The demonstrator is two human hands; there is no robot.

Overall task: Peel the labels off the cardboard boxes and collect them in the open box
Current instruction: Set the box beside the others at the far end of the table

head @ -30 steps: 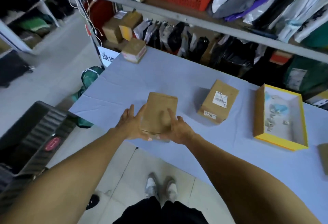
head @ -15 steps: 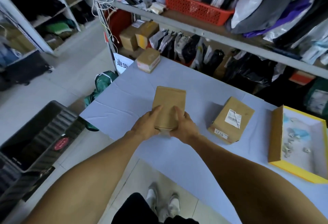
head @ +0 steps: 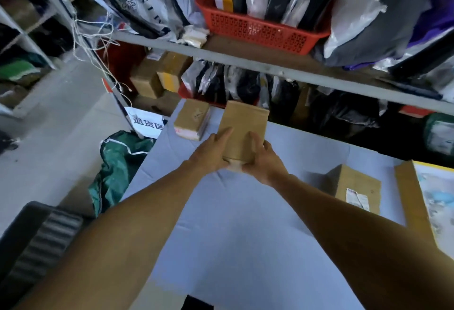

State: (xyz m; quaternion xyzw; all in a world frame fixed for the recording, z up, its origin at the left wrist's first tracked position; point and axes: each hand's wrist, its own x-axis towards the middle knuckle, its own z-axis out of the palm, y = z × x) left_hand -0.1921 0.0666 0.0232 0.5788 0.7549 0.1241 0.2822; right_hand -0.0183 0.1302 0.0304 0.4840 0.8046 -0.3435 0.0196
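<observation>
over the far side of the table (head: 245, 223), up at about twelve o'clock from my body, i hold a plain brown cardboard box (head: 242, 131) with both hands. my left hand (head: 211, 152) grips its left edge, fingers laid up along the top face at about ten o'clock. my right hand (head: 262, 162) grips the right edge and near corner at about four o'clock of the box, fingers curled over the top. the two hands sit close together, both clamped on the same box, with its near end tucked between them. the face turned up to me is bare brown; i cannot tell whether the box touches the cloth or hangs just above it.

just beside it at nine o'clock lies a smaller taped box (head: 191, 119) near the table's far left corner, not touching mine. at about three to four o'clock, well apart, sits a labelled box (head: 353, 187) with a white label (head: 357, 198) on its top face. past that, at the right edge of view, is the open box (head: 407, 201) with a yellow rim, its pale inside only partly in view.

behind the table at twelve o'clock runs a shelf (head: 245, 62) with a red basket (head: 260, 30) of parcels on top. at eight o'clock on the floor lies a green bag (head: 115, 162), and a dark crate (head: 32, 243) sits at seven o'clock.
</observation>
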